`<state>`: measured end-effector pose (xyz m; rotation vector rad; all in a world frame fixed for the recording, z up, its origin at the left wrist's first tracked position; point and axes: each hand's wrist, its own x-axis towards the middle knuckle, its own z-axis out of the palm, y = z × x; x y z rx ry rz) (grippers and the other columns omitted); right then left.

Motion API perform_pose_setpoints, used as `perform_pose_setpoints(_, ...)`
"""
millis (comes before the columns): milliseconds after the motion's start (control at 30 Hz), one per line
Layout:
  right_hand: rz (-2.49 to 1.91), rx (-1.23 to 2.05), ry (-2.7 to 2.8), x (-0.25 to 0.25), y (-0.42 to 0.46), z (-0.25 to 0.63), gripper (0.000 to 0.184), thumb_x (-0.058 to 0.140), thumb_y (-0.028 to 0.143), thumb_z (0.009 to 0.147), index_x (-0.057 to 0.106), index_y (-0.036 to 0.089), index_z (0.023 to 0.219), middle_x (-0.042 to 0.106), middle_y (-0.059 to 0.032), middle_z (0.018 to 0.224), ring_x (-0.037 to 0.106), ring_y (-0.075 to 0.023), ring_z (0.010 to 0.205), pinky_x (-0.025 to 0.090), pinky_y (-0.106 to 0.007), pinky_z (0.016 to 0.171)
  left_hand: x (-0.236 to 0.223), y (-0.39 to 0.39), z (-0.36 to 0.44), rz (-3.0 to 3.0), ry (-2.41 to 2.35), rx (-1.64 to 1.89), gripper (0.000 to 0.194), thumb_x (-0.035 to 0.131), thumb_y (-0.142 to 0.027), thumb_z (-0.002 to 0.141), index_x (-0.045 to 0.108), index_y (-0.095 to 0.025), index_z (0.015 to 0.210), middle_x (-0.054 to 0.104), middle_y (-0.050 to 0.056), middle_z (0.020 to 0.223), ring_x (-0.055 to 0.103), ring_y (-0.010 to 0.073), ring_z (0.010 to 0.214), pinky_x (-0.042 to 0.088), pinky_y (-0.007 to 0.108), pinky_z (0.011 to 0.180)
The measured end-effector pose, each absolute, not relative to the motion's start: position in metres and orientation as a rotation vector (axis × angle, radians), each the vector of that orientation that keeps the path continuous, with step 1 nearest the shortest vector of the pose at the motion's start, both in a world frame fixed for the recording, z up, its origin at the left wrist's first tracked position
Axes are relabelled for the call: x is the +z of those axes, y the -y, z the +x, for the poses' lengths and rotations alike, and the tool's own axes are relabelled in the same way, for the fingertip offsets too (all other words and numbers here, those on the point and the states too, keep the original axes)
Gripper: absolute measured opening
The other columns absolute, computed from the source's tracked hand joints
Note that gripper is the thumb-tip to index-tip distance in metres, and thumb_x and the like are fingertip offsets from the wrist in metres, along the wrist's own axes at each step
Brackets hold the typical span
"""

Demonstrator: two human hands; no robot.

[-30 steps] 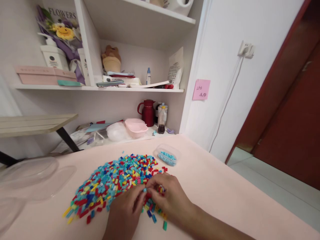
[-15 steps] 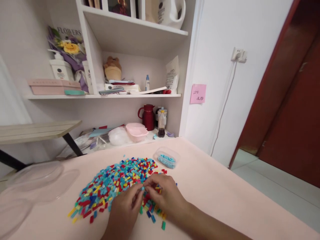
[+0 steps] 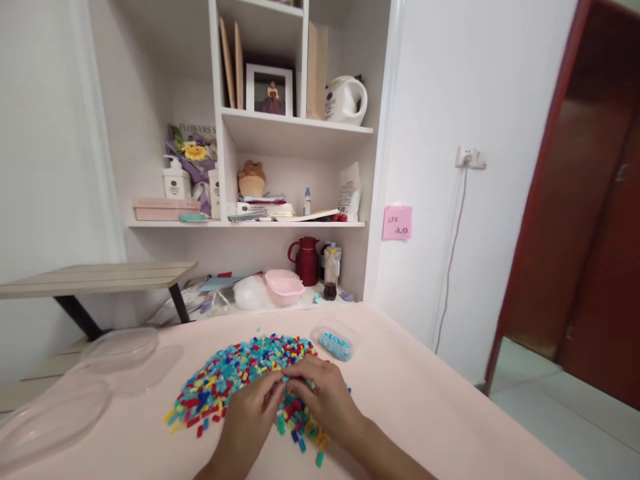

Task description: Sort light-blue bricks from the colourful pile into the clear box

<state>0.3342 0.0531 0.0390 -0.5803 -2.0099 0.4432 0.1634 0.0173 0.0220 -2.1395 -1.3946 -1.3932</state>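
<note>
Fingertips of my left hand (image 3: 250, 415) and my right hand (image 3: 327, 398) meet over the near side of a pile of small coloured building bricks (image 3: 233, 367). Both hands are closed in a pinch on a tiny light-blue brick (image 3: 285, 379), mostly covered by the fingers. Under and around my right hand lie loose red, yellow, green and blue bricks. Behind the pile, to the right, stands a clear plastic container (image 3: 353, 337) with light-blue bricks (image 3: 335, 346) in it.
Clear plastic containers (image 3: 60, 420) stand at the left on the pink tabletop (image 3: 425, 407). A small wooden stand (image 3: 110, 277) is behind them. Along the back are a pink bowl (image 3: 285, 287), a red jug (image 3: 307, 261) and a bottle (image 3: 331, 277), below white shelves (image 3: 295, 125).
The head view has tilted upward, so more of the shelves shows and the table sits lower. Both hands stay pinched together on the light-blue brick above the pile.
</note>
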Motion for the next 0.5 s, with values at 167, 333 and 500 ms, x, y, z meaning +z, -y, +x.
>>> perform_pose_setpoints(167,-0.548,0.388,2.084,0.053,-0.043,0.332,0.017,0.059,0.018,0.089,0.073,0.025,0.097,0.071,-0.0041,0.085,0.065,-0.0172,0.081,0.049,-0.026,0.074,0.025,-0.009,0.162,-2.038,1.374,-1.386,0.034,0.042,-0.039,0.096,0.072,-0.026,0.087,0.076,-0.002,0.070,0.070,0.0118,0.054,0.055,0.019,0.055)
perform_pose_setpoints(333,-0.659,0.299,2.203,0.066,-0.050,0.323,0.013,0.064,0.016,0.084,0.073,0.024,0.090,0.072,-0.0027,0.084,0.065,-0.0178,0.079,0.047,-0.026,0.074,0.022,-0.015,0.149,-1.967,1.344,-1.348,0.037,0.042,-0.043,0.095,0.074,-0.026,0.088,0.078,0.001,0.079,0.074,0.0154,0.067,0.059,0.023,0.062)
perform_pose_setpoints(500,-0.695,0.404,2.210,0.059,-0.066,0.321,0.012,0.066,0.013,0.081,0.072,0.022,0.086,0.074,-0.0008,0.084,0.066,-0.0167,0.080,0.046,-0.025,0.076,0.016,-0.025,0.143,-2.018,1.341,-1.260,0.029,0.047,-0.039,0.093,0.073,-0.027,0.091,0.078,-0.001,0.082,0.074,0.0148,0.068,0.059,0.022,0.063)
